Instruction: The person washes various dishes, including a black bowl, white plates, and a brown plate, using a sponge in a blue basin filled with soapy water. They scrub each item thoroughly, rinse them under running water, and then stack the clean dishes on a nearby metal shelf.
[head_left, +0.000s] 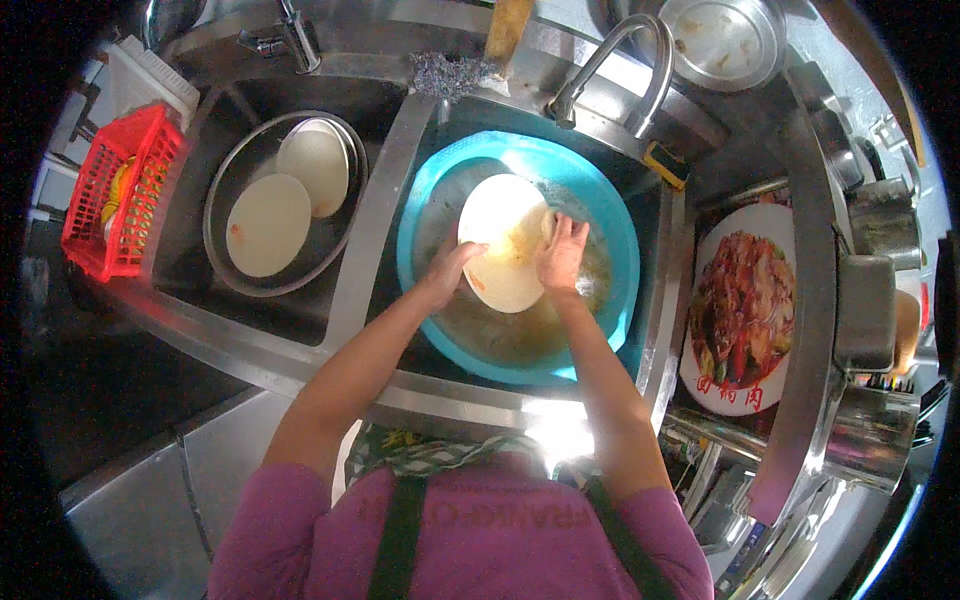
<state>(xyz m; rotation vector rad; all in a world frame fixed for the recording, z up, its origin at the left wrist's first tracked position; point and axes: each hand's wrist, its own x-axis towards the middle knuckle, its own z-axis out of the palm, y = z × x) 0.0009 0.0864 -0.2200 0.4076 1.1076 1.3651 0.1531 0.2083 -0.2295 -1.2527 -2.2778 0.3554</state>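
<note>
A pale oval plate (501, 232) is held tilted over a turquoise plastic basin (628, 247) of cloudy water. My left hand (452, 271) grips the plate's left edge, the thumb on its upper face and the fingers hidden beneath. At the plate's right edge rests my right hand (564, 253), fingers extended. Something small and pale shows beside those fingers; whether it is a pad or part of the plate, I cannot tell. An orange-brown smear marks the plate's lower left, with yellowish residue near its middle.
In the left sink, a round metal bowl (215, 247) holds several pale oval plates (268, 225). A red plastic basket (90, 217) stands farther left. Behind the basin are a curved faucet (660, 67) and a steel-wool scrubber (450, 75). A yellow-black sponge (666, 165) sits on the right rim.
</note>
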